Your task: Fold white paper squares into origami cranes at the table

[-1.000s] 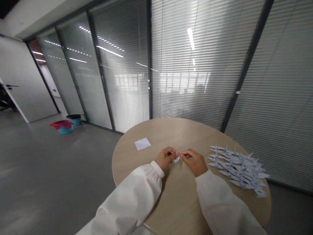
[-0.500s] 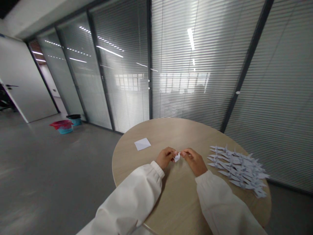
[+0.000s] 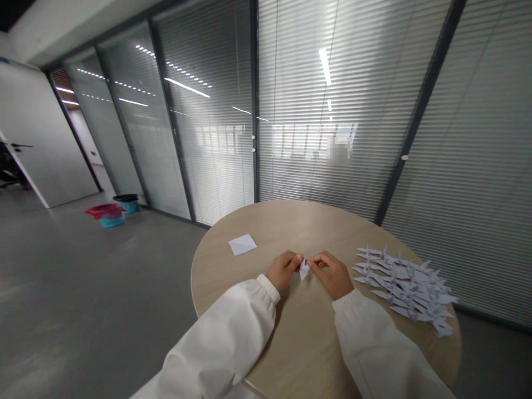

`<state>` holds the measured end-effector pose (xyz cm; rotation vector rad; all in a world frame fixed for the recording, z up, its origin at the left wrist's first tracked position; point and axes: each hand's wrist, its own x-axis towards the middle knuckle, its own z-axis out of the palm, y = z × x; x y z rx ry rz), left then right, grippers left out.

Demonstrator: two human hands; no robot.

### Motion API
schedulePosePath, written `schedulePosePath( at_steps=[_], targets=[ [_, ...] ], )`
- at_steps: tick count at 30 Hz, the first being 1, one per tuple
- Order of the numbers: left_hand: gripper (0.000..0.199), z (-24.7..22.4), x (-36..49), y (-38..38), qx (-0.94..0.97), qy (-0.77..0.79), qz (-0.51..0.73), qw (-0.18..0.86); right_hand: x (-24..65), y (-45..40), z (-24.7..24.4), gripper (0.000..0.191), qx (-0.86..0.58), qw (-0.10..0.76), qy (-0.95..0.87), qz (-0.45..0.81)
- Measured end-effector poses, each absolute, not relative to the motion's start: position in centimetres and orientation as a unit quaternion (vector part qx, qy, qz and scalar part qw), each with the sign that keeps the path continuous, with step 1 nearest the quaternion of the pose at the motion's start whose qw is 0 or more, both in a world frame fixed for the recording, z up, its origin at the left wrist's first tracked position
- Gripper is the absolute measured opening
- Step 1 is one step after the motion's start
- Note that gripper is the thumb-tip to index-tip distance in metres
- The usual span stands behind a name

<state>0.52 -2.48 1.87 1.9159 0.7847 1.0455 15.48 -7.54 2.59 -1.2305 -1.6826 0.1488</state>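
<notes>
In the head view, the left hand [image 3: 284, 271] and right hand [image 3: 331, 275] meet at lower centre, over a round wooden surface [image 3: 291, 221]. Their fingers [image 3: 296, 259] pinch narrowly on a small folded paper [image 3: 304, 270] held between them; they partly hide it, so its exact shape is hard to judge. This looks like a folding step, which seems to call for a firm crease. A white paper square [image 3: 242, 244] lies up and left of the hands, and folded paper cranes [image 3: 403, 288] lie piled to the right.

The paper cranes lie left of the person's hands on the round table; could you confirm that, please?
Not quite: the head view shows the paper cranes to the right of both the left hand and right hand, on the round table.
</notes>
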Motion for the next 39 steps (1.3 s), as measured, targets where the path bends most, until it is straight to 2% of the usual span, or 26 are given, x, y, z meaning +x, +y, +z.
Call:
schedulePosePath(
  at_steps=[4,8,10,13,15,18,23,26,29,34,39],
  targets=[
    [0.041,2.4,0.8,-3.0,0.657,0.282,0.418,0.560,16.2,-7.4,2.7,0.015,-0.540,0.529,-0.648,0.089],
    [0.040,2.7,0.9,-3.3,0.617,0.278,0.434,0.595,16.8,-7.3,2.8,0.019,-0.539,0.561,-0.614,0.133],
    [0.037,2.6,0.8,-3.1,0.625,0.300,0.440,0.570,16.9,-7.3,2.9,0.020,-0.528,0.577,-0.605,0.146],
    [0.026,2.3,0.4,-2.4,0.667,0.357,0.464,0.462,17.1,-7.3,2.9,0.020,-0.515,0.595,-0.598,0.154],
    [0.031,2.1,0.1,-2.0,0.697,0.380,0.473,0.383,17.2,-7.3,2.9,0.019,-0.513,0.601,-0.596,0.146],
    [0.043,2.2,0.0,-1.9,0.705,0.377,0.446,0.402,17.3,-7.3,2.8,0.018,-0.519,0.602,-0.594,0.123],
    [0.046,2.7,0.4,-3.1,0.662,0.391,0.374,0.519,17.1,-7.2,2.6,0.019,-0.557,0.590,-0.574,0.110],
    [0.047,2.7,0.6,-3.6,0.658,0.403,0.312,0.554,16.7,-7.2,2.4,0.016,-0.578,0.578,-0.568,0.094],
    [0.050,2.2,0.6,-3.4,0.696,0.404,0.288,0.519,16.2,-7.2,2.3,0.016,-0.578,0.567,-0.582,0.072],
    [0.044,1.3,0.6,-2.2,0.738,0.401,0.335,0.427,15.7,-7.4,2.3,0.019,-0.577,0.535,-0.615,0.040],
    [0.044,1.1,0.6,-1.8,0.751,0.387,0.359,0.397,15.8,-7.2,2.3,0.016,-0.585,0.485,-0.650,0.006]
  ],
)
